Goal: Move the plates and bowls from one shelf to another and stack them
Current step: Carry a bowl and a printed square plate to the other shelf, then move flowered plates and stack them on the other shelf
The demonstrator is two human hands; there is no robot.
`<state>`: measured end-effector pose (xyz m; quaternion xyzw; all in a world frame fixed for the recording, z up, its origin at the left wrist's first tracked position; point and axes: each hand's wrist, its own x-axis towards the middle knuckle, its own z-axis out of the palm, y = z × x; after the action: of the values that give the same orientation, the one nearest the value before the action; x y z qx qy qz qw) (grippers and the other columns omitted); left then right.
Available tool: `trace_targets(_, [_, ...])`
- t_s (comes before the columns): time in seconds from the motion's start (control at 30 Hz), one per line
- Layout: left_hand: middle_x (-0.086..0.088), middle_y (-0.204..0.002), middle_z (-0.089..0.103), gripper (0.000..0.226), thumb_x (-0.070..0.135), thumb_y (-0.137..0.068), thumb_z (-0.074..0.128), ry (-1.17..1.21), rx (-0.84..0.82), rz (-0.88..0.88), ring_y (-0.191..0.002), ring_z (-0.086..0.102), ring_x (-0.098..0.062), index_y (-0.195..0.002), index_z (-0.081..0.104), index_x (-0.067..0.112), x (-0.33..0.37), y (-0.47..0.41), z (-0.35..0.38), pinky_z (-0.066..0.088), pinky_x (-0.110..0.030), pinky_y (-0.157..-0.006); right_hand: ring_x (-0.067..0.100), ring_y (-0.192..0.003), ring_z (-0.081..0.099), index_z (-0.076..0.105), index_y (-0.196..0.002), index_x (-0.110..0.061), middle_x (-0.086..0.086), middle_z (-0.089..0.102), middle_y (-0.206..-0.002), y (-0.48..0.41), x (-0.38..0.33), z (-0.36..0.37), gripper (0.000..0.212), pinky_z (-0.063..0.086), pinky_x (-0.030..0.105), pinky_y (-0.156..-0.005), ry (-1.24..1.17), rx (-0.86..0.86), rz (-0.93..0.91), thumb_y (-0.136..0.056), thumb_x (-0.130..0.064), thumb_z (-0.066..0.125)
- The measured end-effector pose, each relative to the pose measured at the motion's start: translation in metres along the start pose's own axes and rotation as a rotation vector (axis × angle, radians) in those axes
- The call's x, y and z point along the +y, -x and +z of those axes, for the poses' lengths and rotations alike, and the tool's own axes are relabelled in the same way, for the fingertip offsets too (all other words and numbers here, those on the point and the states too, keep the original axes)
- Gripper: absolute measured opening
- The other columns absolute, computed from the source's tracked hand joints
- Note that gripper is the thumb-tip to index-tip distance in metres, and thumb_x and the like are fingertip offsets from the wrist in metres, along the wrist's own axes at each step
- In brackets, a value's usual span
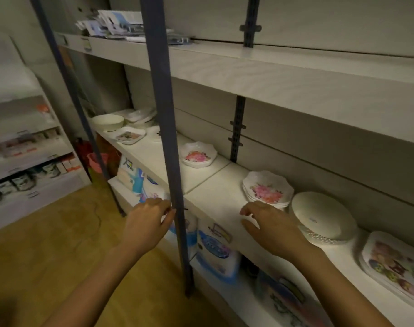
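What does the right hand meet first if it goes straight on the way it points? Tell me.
Nothing close: the right hand points left along the bare shelf. The post or the lone floral dish may come next; depth is unclear.

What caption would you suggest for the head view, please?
Open left hand and right hand hover before a white shelf of scalloped floral plates and an upturned white plate.

Floral plates (267, 192) stacked nr white plates (324, 217), mid shelf (213, 185).
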<state>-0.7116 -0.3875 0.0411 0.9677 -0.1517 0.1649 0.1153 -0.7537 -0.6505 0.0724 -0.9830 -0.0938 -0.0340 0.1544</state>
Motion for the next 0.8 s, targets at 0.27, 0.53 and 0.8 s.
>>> trace_targets(0.27, [-0.001,-0.096,0.070,0.027,0.037,-0.092,0.047,0.002,-0.004,0.041,-0.083,0.061,-0.015,-0.100,0.065,0.018,-0.109,-0.023,-0.015,0.039,-0.020,-0.063,0.016,-0.105,0.056,0.052,-0.118,-0.025,-0.005,0.057,-0.121,-0.057,-0.093,0.036,0.027,0.042,0.026,-0.081,-0.027,0.021,-0.011,-0.096,-0.035,0.040])
trace_targets(0.53, [-0.001,-0.101,0.068,0.028,0.038,-0.093,0.044,0.009,-0.047,0.033,-0.086,0.060,-0.013,-0.103,0.061,0.018,-0.190,-0.062,-0.019,0.047,-0.022,-0.070,0.015,-0.099,0.058,0.053,-0.114,-0.026,-0.004,0.059,-0.116,-0.120,-0.157,0.062,0.023,0.041,0.021,-0.074,-0.094,0.012,-0.005,-0.095,-0.035,0.043])
trace_targets(0.8, [0.002,-0.104,0.066,0.028,0.038,-0.094,0.042,0.021,-0.079,0.045,-0.085,0.057,-0.008,-0.106,0.059,0.020,-0.265,-0.132,-0.001,0.048,-0.020,-0.070,0.014,-0.098,0.059,0.055,-0.114,-0.027,-0.005,0.059,-0.115,-0.213,-0.192,0.096,0.022,0.050,0.025,-0.081,-0.195,0.024,-0.013,-0.096,-0.029,0.042])
